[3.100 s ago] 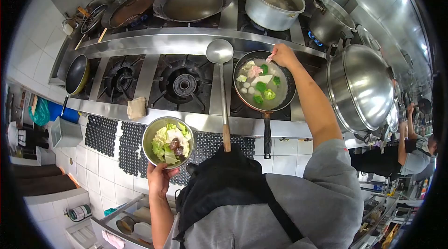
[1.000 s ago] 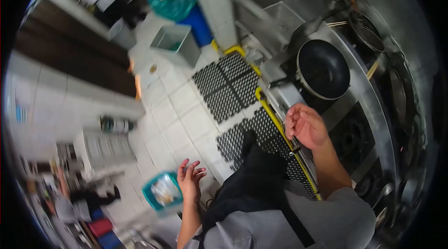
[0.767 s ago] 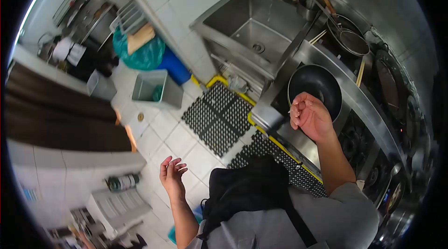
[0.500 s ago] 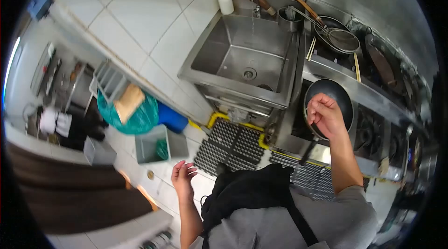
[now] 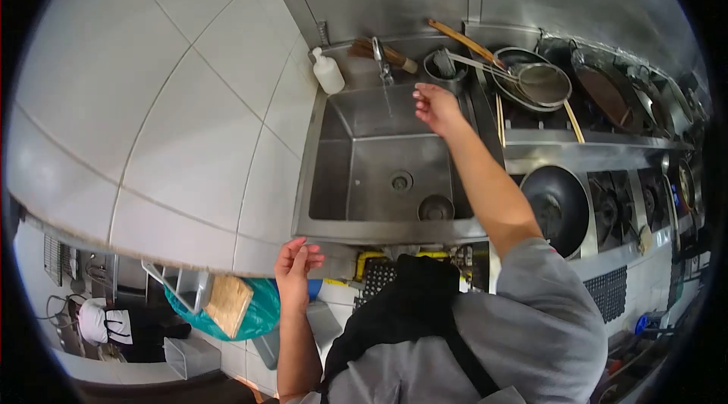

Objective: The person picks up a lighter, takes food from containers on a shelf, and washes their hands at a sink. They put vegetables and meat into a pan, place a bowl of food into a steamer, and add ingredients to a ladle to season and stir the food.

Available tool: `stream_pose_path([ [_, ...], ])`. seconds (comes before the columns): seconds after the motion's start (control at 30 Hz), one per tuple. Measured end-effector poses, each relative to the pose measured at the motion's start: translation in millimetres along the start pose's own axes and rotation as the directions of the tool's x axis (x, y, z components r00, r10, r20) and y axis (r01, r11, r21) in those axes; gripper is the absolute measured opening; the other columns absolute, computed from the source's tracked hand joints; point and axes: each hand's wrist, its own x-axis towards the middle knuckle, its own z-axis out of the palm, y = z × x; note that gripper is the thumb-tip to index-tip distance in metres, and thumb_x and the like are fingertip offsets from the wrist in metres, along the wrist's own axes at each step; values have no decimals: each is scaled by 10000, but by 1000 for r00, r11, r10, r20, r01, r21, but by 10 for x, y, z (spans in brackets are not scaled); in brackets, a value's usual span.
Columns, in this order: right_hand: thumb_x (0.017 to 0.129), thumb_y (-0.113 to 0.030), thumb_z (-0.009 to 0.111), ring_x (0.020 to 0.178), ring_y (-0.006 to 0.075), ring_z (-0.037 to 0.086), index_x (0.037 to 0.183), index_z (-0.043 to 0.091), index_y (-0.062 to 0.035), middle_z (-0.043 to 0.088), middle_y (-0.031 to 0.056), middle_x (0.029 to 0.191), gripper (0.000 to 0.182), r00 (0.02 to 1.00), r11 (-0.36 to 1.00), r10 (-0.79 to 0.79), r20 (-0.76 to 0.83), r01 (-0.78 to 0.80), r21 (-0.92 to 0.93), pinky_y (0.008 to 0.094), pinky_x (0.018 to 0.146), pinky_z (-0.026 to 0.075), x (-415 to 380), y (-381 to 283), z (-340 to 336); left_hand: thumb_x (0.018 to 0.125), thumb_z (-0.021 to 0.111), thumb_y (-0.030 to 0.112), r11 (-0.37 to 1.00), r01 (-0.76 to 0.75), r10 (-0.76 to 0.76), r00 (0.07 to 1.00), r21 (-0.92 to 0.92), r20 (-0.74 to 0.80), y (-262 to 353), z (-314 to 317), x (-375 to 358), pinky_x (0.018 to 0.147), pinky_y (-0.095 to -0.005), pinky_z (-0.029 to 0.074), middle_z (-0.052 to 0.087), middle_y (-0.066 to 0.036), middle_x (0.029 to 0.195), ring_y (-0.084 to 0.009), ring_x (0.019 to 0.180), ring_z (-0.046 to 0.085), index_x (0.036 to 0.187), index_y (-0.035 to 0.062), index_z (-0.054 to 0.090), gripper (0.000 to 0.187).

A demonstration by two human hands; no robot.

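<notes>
We saw, at left, the left hand [image 5: 297,267] raised before the near left corner of the sink [image 5: 387,232], its fingers loosely bent and holding nothing. At centre the tap [image 5: 379,57] stood at the sink's back edge, with what seemed a thin thread of water below it. To its right hung the right hand [image 5: 436,108], over the sink, apart from the tap and just beside the pot [image 5: 458,86]; its fingers were half curled and released, with nothing visible in them. We judged the step in hand to be an empty-handed reach across the sink; from this posture, contact with the tap would have called for a shift leftward and back, clear of the pot.

Along the surface we noted, left to right, an upright soap bottle [image 5: 328,74]; the brush [image 5: 403,62] lying behind the tap; the drain [image 5: 400,181]; a round vessel [image 5: 436,208] in the sink's front right; chopsticks [image 5: 500,120]; a strainer [image 5: 546,84] over the upper pan [image 5: 517,57]; the lower pan [image 5: 557,203]; and a burner [image 5: 610,205].

Of the room, we recorded a stooped person [image 5: 121,328], a board [image 5: 227,302] on a green bag [image 5: 262,305], the tiled wall [image 5: 189,116], and a floor mat [image 5: 607,294].
</notes>
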Motion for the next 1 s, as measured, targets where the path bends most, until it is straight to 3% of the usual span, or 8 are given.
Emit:
stream_pose_path([
  [0.27,954,-326,587,673,231,598,1118,585,-52,620,106,836,319,914,950,242,-325,-291,-111,368,596,518,2444,941,89,992,500,105,999,11,-16,992,-35,-127,178,195,996,690,-317,537,688,-138,960,-203,776,670,1188,25,562,221],
  [0.37,949,-406,573,723,275,625,1121,584,-9,616,166,895,433,865,797,43,-500,-332,-505,406,602,533,3296,1546,-339,988,530,110,994,105,-108,984,-26,-144,262,330,1315,713,-323,555,685,-142,968,-207,798,675,1168,7,567,210],
  [0.43,955,-466,533,730,257,649,1079,594,13,635,144,855,498,973,515,1,-230,-198,-834,423,602,539,3555,1580,-446,988,530,108,991,136,-136,988,7,-76,212,378,1636,723,-326,556,687,-144,972,-213,812,679,1168,4,567,211],
  [0.57,946,-535,517,699,245,659,995,595,26,652,116,795,568,958,561,153,-245,-288,-776,430,582,539,3154,995,-9,991,530,108,959,268,-272,961,91,40,-53,436,2346,744,-339,562,690,-149,992,-230,855,687,1165,-4,574,212],
  [0.63,905,-625,544,644,245,660,936,585,7,661,94,737,634,992,681,119,-31,-104,-725,429,570,543,3286,1029,-63,997,534,126,940,324,-335,936,107,105,-130,676,2731,762,-324,553,687,-143,1022,-214,881,680,1172,-2,580,222],
  [0.87,920,-525,618,839,251,664,1105,537,-27,666,177,1047,537,957,962,274,99,-273,-16,402,716,548,2871,1163,209,1035,473,309,950,-111,-25,905,291,425,-932,1871,4097,1068,-356,373,499,-176,1397,-263,1285,488,1410,5,436,484],
  [0.93,941,-448,598,903,248,652,1202,527,-38,653,154,1080,491,982,980,188,-20,-189,-55,395,774,542,2900,1295,240,1042,441,370,932,-241,89,875,270,476,-1126,2227,4399,1124,-365,309,409,-185,1493,-277,1379,401,1467,1,368,568],
  [1.0,963,-372,578,968,245,639,1299,517,-49,640,131,1113,470,981,989,109,-161,-123,-83,388,832,536,2723,1379,207,1022,422,461,994,-53,-2,878,101,480,-1120,2562,4605,1090,-371,344,455,-171,1432,-275,1315,449,1467,26,371,625],
])
